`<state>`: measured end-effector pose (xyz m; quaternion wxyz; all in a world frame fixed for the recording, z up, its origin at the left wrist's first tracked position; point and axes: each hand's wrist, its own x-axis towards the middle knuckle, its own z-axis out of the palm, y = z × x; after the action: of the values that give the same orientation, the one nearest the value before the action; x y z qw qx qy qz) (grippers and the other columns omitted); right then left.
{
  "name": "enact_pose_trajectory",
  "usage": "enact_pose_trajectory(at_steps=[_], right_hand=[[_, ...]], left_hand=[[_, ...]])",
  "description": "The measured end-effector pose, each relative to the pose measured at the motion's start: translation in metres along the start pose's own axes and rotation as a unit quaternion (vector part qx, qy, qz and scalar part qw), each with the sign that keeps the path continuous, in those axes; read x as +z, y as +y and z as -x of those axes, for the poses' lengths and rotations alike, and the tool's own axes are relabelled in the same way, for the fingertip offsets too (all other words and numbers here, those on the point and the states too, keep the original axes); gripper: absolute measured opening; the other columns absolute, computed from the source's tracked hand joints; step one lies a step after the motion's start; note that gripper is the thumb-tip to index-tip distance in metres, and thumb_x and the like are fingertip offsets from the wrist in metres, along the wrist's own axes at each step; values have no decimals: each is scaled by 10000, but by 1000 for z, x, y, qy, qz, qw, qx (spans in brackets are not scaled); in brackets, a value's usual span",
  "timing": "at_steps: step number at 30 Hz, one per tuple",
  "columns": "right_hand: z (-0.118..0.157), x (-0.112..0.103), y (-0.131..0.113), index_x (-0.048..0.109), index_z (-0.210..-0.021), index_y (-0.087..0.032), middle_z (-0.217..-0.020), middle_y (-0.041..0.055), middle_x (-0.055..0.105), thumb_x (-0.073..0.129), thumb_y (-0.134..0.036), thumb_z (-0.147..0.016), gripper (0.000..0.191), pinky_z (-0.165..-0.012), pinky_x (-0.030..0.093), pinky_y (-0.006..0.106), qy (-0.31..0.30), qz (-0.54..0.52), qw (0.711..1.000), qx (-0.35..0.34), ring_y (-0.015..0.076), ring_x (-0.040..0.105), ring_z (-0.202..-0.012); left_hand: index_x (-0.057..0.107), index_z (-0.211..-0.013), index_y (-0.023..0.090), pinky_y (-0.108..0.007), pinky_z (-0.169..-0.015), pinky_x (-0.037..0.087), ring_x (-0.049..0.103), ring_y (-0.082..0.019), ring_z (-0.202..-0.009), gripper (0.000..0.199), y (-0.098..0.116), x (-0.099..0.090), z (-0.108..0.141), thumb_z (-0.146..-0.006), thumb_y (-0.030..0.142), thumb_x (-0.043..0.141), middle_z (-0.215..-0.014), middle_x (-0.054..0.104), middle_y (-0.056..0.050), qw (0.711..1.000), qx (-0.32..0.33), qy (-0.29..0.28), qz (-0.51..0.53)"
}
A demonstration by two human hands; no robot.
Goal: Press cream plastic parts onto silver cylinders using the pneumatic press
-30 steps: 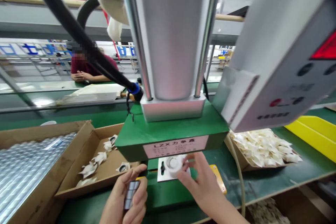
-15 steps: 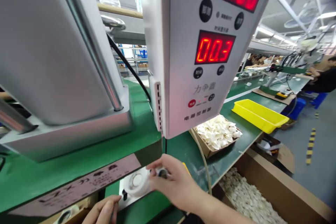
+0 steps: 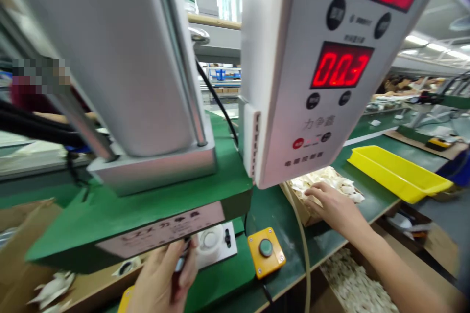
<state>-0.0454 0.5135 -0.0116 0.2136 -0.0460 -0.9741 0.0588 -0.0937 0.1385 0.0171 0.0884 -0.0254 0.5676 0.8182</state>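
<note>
A white fixture plate (image 3: 229, 243) with a round white part (image 3: 210, 240) lies under the green press frame (image 3: 235, 200). At the left side of the plate is my left hand (image 3: 165, 274), its fingers closed around a small dark, shiny object that is too blurred to name. My right hand (image 3: 330, 205) reaches over a cardboard box of thin white pieces (image 3: 345, 185), fingertips at the near edge of the pile. Whether it pinches a piece cannot be made out. A yellow box with a green button (image 3: 266, 248) sits between my hands.
A grey controller with red digits (image 3: 312, 122) hangs in front. At the right stands a yellow tray (image 3: 400, 171). A hose (image 3: 301, 239) crosses the table edge. Below is a carton of small pale pieces (image 3: 352, 279). A partly hidden person (image 3: 33, 93) is at the left.
My right hand has left the fixture and moved right to the box of white pieces. My left hand has closed on a small dark object beside the plate. The view has shifted left.
</note>
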Motion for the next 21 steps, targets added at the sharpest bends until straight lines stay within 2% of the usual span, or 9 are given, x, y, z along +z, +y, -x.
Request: enact_pose_trajectory(at_steps=[2,5,8,10,13,17,19,21], right_hand=[[0,6,5,655,-1022,-247,-1045,76,627,553,-387,-848,245,-701,488,296,-13,19,1000,-13,202,638,-866],[1,9,12,635,-1039,-251,-1056,70,628,543,-422,-853,268,-688,496,306,-12,40,999,-16,200,648,-843],[1,0,7,616,-1044,-252,-1084,71,615,513,-495,-864,319,-692,496,318,49,21,998,24,201,647,-822],[2,-10,-9,606,-1052,-259,-1111,69,602,518,-538,-853,353,-706,498,319,91,-21,994,48,199,641,-828],[3,-20,-53,595,-1058,-269,-1137,55,580,536,-519,-855,327,-750,509,295,97,-147,984,25,173,631,-860],[-1,-13,-132,599,-1045,-267,-1097,42,579,556,-384,-876,210,-768,508,249,-22,-308,949,-64,143,615,-886],[-7,-4,-168,616,-1033,-274,-1051,27,604,594,-340,-851,195,-775,500,252,-67,-327,938,-94,149,609,-889],[-14,4,-195,624,-1047,-284,-1024,15,629,624,-306,-824,224,-771,489,265,-80,-312,939,-121,171,606,-911]], left_hand=[[563,-709,166,-140,-364,264,267,-29,-417,294,4,18,-1,-763,429,682,-529,433,48,992,-47,-47,109],[503,-659,161,-135,-367,233,217,-22,-402,308,6,39,-6,-779,387,675,-483,337,77,975,-76,-79,192],[430,-637,181,-129,-380,221,214,-21,-407,335,7,50,-8,-736,322,717,-490,320,84,964,-90,-97,229],[420,-634,185,-134,-373,201,213,-19,-401,337,7,53,-6,-713,299,726,-500,329,82,958,-105,-110,245],[463,-632,181,-161,-372,216,229,-34,-392,258,6,54,1,-761,302,650,-496,360,64,957,-116,-108,243],[492,-615,187,-189,-397,257,293,-71,-429,315,4,43,14,-853,391,526,-495,410,32,990,-47,-23,129],[487,-593,188,-191,-398,258,286,-73,-435,354,4,29,19,-849,428,528,-495,415,31,997,-15,13,78],[499,-586,186,-186,-387,250,262,-71,-425,363,6,12,23,-839,443,539,-476,401,32,995,-25,34,90]])
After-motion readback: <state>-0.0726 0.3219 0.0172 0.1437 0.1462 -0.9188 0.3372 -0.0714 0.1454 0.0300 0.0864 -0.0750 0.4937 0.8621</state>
